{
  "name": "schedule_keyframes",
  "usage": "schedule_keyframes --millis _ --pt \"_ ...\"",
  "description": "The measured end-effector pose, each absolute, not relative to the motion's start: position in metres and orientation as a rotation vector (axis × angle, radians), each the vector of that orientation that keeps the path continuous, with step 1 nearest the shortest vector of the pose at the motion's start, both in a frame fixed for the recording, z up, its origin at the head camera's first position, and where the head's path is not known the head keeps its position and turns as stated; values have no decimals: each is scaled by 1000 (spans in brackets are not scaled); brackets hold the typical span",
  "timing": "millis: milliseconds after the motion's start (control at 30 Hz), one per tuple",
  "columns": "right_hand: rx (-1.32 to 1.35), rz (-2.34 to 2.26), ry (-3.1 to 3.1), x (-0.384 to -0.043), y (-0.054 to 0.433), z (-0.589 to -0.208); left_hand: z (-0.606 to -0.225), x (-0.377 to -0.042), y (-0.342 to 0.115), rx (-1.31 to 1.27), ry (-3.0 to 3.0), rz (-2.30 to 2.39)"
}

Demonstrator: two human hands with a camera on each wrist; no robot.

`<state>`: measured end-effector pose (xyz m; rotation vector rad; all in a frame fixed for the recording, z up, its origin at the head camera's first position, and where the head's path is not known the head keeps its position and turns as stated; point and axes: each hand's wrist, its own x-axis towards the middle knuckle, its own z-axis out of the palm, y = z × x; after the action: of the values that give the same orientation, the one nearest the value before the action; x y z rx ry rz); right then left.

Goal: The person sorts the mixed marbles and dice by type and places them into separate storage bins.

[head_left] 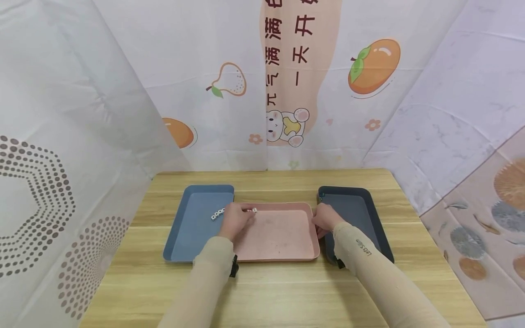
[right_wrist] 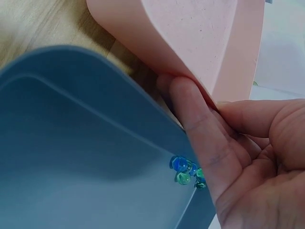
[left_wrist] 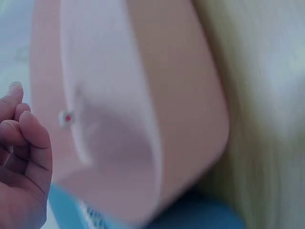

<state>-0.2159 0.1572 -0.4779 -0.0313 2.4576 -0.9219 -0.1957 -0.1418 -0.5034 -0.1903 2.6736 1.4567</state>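
My left hand reaches over the left end of the pink tray, its fingers loosely curled. Beside its fingertips, close to the tray's far wall, lies a small white die. The left wrist view shows one die with a red pip, apart from the bent fingers. My right hand pinches the pink tray's right wall; in the right wrist view its thumb and fingers meet at the rim. White dice form a short slanting row in the blue tray, partly hidden by my left hand.
A dark blue-grey tray stands to the right, under my right forearm. Blue and green glassy beads lie in its far left corner. All three trays stand side by side on a wooden table, with a printed curtain behind.
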Motion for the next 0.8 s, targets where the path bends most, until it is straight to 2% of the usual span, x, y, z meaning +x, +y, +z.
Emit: schedule_keyframes --millis 233,467,800 --pt "-31 -923 2459 -216 157 -477 -489 -189 -189 -265 2733 1403" --pt "-30 -942 2453 -215 158 -479 -489 -178 -238 -360 2860 1230" --pt "-27 -921 2454 -216 157 -479 -505 -170 -259 -464 2860 1148"
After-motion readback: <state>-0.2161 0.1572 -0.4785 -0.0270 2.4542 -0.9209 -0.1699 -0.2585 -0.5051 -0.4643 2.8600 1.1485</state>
